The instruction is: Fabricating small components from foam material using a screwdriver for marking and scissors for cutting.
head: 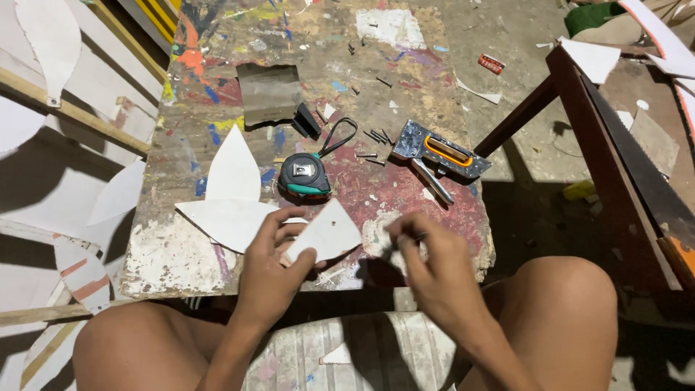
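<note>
Pinching a white pointed cutout (327,233) between thumb and fingers, the left hand (271,264) holds it just above the paint-stained table (304,87). Right of that grip, the right hand (427,264) is closed on something small and dark, too blurred to name. The thin cutout could bend or slip if the pinch loosens. Beyond the grip lie a tape measure (304,177), a staple gun (438,153) and loose nails (376,137), easily knocked off.

A single head-worn camera is looking steeply down from above the seated person, facing forward over the knees onto the paint-stained board (217,268), sitting close enough that the board is filling mid-frame.
</note>
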